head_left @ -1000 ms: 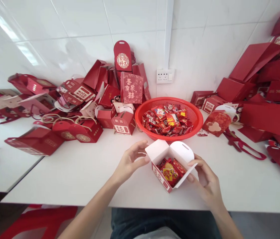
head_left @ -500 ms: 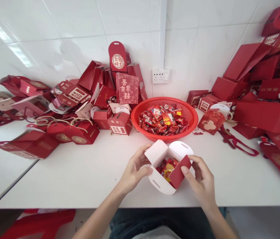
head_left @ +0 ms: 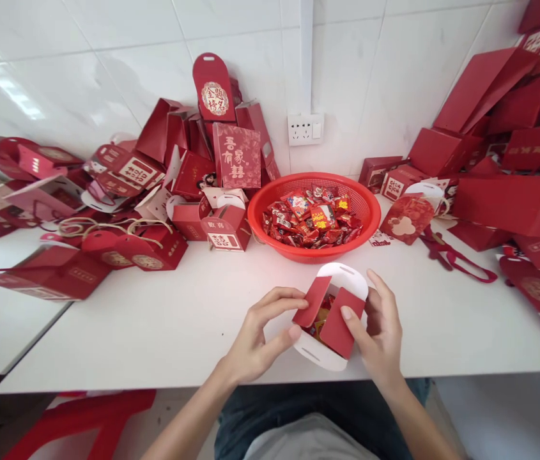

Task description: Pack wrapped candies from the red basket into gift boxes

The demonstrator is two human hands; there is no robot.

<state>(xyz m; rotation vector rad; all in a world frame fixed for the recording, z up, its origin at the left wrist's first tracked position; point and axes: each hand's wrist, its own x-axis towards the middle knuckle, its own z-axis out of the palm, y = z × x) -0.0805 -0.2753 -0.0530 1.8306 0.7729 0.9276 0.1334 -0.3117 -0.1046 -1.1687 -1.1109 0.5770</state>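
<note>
In front of me at the table's near edge is a small red and white gift box (head_left: 338,322) with two red side flaps folded inward. Wrapped sweets (head_left: 321,314) show through the gap between the flaps. My left hand (head_left: 262,329) has its fingers on the left flap and its thumb at the box's near left corner. My right hand (head_left: 379,329) holds the other side, thumb on the right flap, fingers partly hidden behind the wall. Both white rounded end panels, with slots, still lean outward. Beyond the box stands a red plastic basket (head_left: 315,255) holding many wrapped sweets.
Red gift boxes (head_left: 157,246) are heaped along the left and back of the white table (head_left: 164,332). A taller pile of red boxes (head_left: 509,198) rises at the right. A red ribbon (head_left: 466,271) lies before it. A wall socket (head_left: 305,130) is behind the basket.
The left flap, upright and white side showing before, is now folded inward under my left fingers. The right flap lies flatter. My view has shifted slightly.
</note>
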